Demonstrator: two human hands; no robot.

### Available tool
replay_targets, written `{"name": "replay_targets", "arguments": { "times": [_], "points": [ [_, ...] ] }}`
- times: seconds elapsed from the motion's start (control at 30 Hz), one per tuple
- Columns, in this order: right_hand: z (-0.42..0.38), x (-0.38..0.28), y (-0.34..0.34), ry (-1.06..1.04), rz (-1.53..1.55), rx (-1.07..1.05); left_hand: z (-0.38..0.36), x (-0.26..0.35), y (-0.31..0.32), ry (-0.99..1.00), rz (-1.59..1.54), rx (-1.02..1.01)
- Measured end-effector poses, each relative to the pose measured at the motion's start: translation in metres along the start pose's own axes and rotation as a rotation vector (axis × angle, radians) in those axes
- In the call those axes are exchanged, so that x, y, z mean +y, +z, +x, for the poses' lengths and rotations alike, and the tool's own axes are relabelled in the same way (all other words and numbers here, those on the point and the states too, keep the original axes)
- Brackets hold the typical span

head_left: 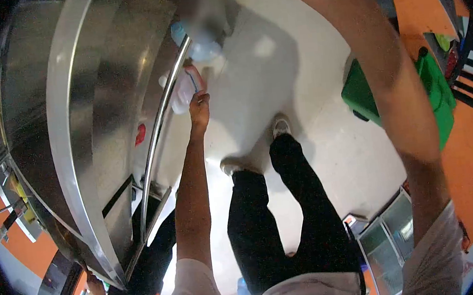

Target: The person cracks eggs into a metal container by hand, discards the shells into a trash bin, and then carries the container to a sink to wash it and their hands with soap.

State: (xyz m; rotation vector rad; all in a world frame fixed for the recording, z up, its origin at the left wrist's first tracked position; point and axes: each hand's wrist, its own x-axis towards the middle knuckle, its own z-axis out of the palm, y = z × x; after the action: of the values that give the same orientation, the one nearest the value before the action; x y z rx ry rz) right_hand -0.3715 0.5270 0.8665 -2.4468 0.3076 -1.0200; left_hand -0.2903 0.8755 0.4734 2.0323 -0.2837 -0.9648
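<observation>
My left hand (199,106) reaches forward, its fingers closed on a pinkish-white plastic item (184,93) with a red edge. This item is beside a shiny metal rail (159,115), over the pale floor. What exactly it is cannot be made out. Blue and white plastic shapes (201,48) lie farther ahead, partly under a blurred patch. My right arm rises along the right side and leaves the view at the top, so the right hand does not show.
A steel counter (62,107) fills the left. Another person's hand (96,287) is near its lower edge. A green bin (359,91) stands on the right, partly behind my right arm. A glass-fronted rack (380,247) is at lower right. A red scrap (140,134) lies near the rail.
</observation>
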Motion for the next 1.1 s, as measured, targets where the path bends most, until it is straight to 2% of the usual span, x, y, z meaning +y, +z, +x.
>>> {"name": "replay_targets", "arguments": {
  "times": [0.07, 0.1, 0.13, 0.17, 0.2, 0.23, 0.27, 0.3, 0.33, 0.37, 0.43, 0.47, 0.53, 0.57, 0.6, 0.63, 0.7, 0.77, 0.8, 0.87, 0.93, 1.0, 1.1],
  "points": [
    [-0.059, 0.027, -0.038, 0.123, 0.047, 0.162, 0.017, 0.023, 0.018, -0.163, -0.227, -0.039],
    [-0.097, 0.039, -0.053, 0.191, 0.047, 0.217, 0.054, -0.003, 0.027, -0.191, -0.277, -0.068],
    [-0.14, 0.051, -0.065, 0.269, 0.037, 0.25, 0.084, -0.01, 0.042, -0.172, -0.278, -0.072],
    [-0.185, 0.057, -0.071, 0.363, 0.026, 0.257, 0.111, -0.016, 0.058, 0.073, -0.301, 0.123],
    [-0.231, 0.06, -0.076, 0.521, -0.052, 0.218, 0.143, -0.019, 0.069, 0.312, -0.323, 0.318],
    [-0.287, 0.062, -0.086, 0.627, -0.089, 0.122, 0.176, -0.011, 0.069, 0.161, -0.035, 0.347],
    [-0.35, 0.059, -0.094, 0.744, -0.097, 0.057, 0.2, -0.004, 0.068, 0.125, 0.105, 0.389],
    [-0.405, 0.047, -0.102, 0.801, -0.274, -0.114, 0.222, 0.004, 0.066, 0.084, 0.244, 0.429],
    [-0.457, 0.027, -0.111, 1.009, -0.303, -0.21, 0.233, 0.006, 0.07, 0.158, 0.235, 0.486],
    [-0.519, 0.007, -0.123, 1.127, -0.296, -0.288, 0.241, 0.002, 0.068, 0.157, 0.239, 0.47],
    [-0.591, -0.039, -0.148, 1.194, -0.253, -0.372, 0.252, -0.002, 0.067, 0.071, -0.252, 0.269],
    [-0.607, -0.065, -0.162, 1.244, -0.234, -0.426, 0.242, -0.01, 0.073, 0.058, -0.242, 0.257],
    [-0.625, -0.108, -0.187, 1.425, -0.239, -0.441, 0.198, -0.029, 0.069, 0.184, -0.326, 0.225],
    [-0.616, -0.124, -0.194, 1.614, -0.221, -0.396, 0.168, -0.026, 0.076, 0.237, -0.382, 0.261],
    [-0.638, -0.136, -0.208, 1.633, -0.225, -0.401, 0.135, -0.014, 0.088, 0.303, -0.449, 0.298],
    [-0.627, -0.142, -0.213, 1.576, -0.23, -0.356, 0.108, -0.006, 0.091, 0.212, -0.372, 0.308],
    [-0.603, -0.151, -0.227, 1.516, -0.214, -0.282, 0.055, 0.013, 0.087, 0.172, -0.378, 0.304],
    [-0.57, -0.156, -0.236, 1.452, -0.162, -0.202, -0.002, 0.023, 0.078, 0.266, -0.588, 0.272],
    [-0.531, -0.158, -0.24, 1.411, -0.16, -0.183, -0.042, 0.049, 0.074, 0.314, -0.718, 0.26],
    [-0.457, -0.163, -0.252, 1.331, -0.083, -0.117, -0.123, 0.13, 0.04, 0.105, -0.548, 0.195],
    [-0.381, -0.177, -0.251, 1.232, -0.009, -0.073, -0.205, 0.226, -0.005, -0.014, -0.275, 0.133],
    [-0.301, -0.193, -0.26, 1.098, 0.103, -0.057, -0.285, 0.315, -0.062, -0.045, -0.384, -0.002],
    [-0.152, -0.229, -0.262, 0.815, 0.3, -0.08, -0.379, 0.407, -0.153, 0.123, -0.486, -0.071]
  ]
}}
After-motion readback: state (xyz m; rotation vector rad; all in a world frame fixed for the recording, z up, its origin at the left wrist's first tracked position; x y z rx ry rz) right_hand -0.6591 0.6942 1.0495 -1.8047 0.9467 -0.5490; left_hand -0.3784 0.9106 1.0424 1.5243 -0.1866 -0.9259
